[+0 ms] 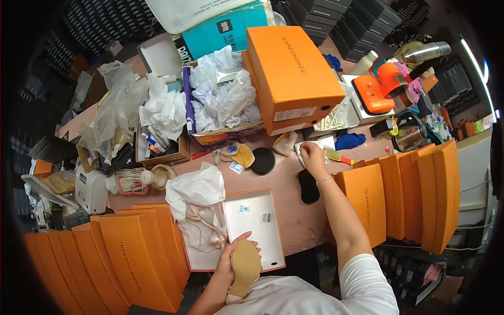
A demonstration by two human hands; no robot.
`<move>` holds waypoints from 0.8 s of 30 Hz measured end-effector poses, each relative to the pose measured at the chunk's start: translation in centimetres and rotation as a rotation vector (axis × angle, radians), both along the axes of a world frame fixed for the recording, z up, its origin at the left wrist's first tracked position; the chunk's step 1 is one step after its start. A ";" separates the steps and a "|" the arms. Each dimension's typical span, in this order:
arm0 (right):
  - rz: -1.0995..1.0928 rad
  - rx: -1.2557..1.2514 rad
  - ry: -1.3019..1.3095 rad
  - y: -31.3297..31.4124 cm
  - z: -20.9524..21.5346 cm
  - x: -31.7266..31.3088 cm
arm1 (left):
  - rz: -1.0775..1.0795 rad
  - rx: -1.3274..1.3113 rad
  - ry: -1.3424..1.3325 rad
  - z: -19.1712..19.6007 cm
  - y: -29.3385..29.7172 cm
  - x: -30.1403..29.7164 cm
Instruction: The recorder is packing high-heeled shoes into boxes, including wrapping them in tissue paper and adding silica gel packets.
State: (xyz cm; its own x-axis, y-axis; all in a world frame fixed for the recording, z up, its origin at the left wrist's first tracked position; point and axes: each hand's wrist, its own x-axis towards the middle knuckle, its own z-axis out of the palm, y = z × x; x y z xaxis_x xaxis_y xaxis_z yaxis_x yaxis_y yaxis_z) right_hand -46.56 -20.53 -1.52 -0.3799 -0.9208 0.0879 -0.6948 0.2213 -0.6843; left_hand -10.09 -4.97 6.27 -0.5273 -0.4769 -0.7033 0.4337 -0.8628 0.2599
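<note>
My left hand [227, 265] grips a sandal [245, 265] with its tan sole turned up, held over the near edge of an open shoe box [270, 226]. A second, strappy sandal [206, 224] with a sparkly ornament lies in that box on white tissue paper [197, 186]. Farther off, my right hand [313, 158] reaches to the back of the table, its fingertips closed on a small white wad [299, 150]. Near that hand are a black oval pad [308, 186], a round black lid-like disc [263, 160] and a yellow-handled brush [338, 157].
Orange shoe boxes stand in rows at the left [123, 252] and right [362, 202]. Behind, more orange boxes [294, 73] are stacked beside a purple-edged carton [188, 100] of crumpled paper. A small box of pens [163, 152] and an orange device [373, 94] also stand there.
</note>
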 end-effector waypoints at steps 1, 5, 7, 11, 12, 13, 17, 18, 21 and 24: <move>0.092 0.005 0.070 -1.2 0.4 1.1 | 0.022 0.014 0.020 -0.4 0.2 0.3; 0.347 -0.090 0.424 -3.9 -1.0 3.6 | 0.066 0.114 0.050 -1.4 0.7 0.6; 0.415 -0.128 0.593 -5.2 -1.2 4.2 | 0.073 0.115 0.053 -1.6 1.0 0.9; 0.428 0.313 0.137 -6.6 1.7 6.7 | 0.122 0.115 0.027 -1.2 1.6 1.7; 0.474 0.317 0.039 -6.6 3.0 7.8 | 0.140 0.117 0.016 -1.4 1.8 1.9; 0.569 0.177 0.163 -6.3 2.9 8.8 | 0.148 0.117 0.007 -1.6 2.0 2.1; 0.647 0.037 0.558 -5.8 1.3 11.2 | 0.144 0.106 -0.023 -0.9 2.2 2.2; 0.564 0.131 0.622 -6.7 1.2 11.3 | 0.167 0.100 -0.034 -0.7 2.5 2.3; 0.387 0.326 0.824 -7.1 0.7 9.1 | 0.225 0.087 -0.062 -0.8 3.3 3.0; 0.432 0.234 0.869 -6.4 -4.1 4.7 | 0.253 0.097 -0.069 -1.2 3.9 4.1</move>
State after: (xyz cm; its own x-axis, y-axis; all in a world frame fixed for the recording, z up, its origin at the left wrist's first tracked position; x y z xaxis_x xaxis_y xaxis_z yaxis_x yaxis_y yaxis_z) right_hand -41.81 -26.93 -5.57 0.1015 -0.9945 -0.0246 -0.9863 -0.1039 0.1284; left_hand -6.02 -1.05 5.03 -0.3489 -0.5162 -0.7822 0.6226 -0.7515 0.2183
